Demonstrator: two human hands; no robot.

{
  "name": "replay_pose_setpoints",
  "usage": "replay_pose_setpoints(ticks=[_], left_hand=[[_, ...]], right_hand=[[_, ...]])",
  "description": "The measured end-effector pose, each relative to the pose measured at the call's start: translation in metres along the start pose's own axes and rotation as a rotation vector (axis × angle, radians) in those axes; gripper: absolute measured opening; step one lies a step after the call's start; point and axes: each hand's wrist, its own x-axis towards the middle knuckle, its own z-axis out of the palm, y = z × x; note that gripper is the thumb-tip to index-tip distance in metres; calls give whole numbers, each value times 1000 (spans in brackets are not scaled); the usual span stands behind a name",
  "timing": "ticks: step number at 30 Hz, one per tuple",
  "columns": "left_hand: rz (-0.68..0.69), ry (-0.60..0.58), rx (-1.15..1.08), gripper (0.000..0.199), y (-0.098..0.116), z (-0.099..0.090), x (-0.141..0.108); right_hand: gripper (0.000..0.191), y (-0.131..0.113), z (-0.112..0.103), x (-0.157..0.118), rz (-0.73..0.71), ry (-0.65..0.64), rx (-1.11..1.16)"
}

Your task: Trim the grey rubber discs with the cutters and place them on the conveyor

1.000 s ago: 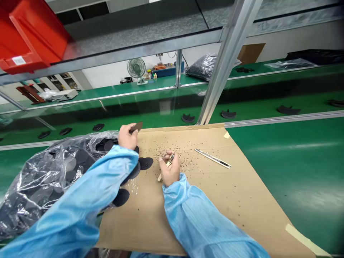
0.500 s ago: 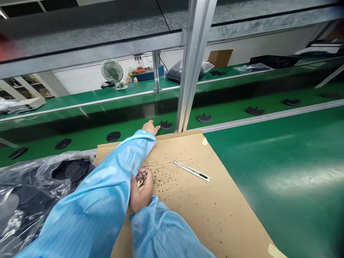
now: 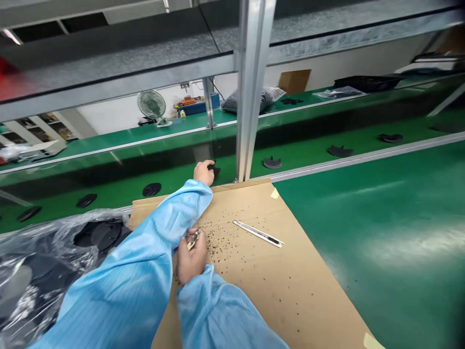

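My left hand (image 3: pixel 204 173) reaches over the far edge of the cardboard sheet (image 3: pixel 261 271) to the green belt. Its thumb and forefinger pinch a black curved part (image 3: pixel 217 171), partly hidden by the fingers. Nearer to me, beside the left sleeve, my right hand (image 3: pixel 192 259) is closed around a small metal tool (image 3: pixel 193 239) with a pale yellowish handle; most of it is hidden in the palm. Tiny dark scraps (image 3: pixel 221 245) lie scattered on the cardboard. A white cutter knife (image 3: pixel 257 233) rests to their right.
More black parts (image 3: pixel 272 163) lie spaced along the belt. An open clear plastic bag (image 3: pixel 69 242) with black discs is at the left. A metal post (image 3: pixel 250 111) rises just beyond the cardboard. Behind stand a fan (image 3: pixel 151 104) and a black tray (image 3: pixel 368 82).
My left hand's fingers have closed on the black curved part beside them, which now sits slightly further left. The right hand still holds the tool. The view has shifted slightly.
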Motion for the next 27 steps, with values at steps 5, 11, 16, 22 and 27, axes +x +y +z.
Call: replay_pose_setpoints(ticks=[5,11,16,22,27], left_hand=[[-272,114,-577,56,-31,-78,-49],[-410,132,-1230,25,-75,-147,-163],[-507,259,-1526,52,-104,-144,-237],[-555,319,-1543,68,-121,-124,-246],[-567,223,-1706,77,-118,-126,-245]], right_hand=[[29,-3,-4,11,23,-113,5],[44,-6,-8,16,-17,-226,-147],[50,-16,-6,14,-115,-279,-356],[61,-25,-13,6,-181,-564,-554],[57,-21,-18,11,-216,-517,-666]])
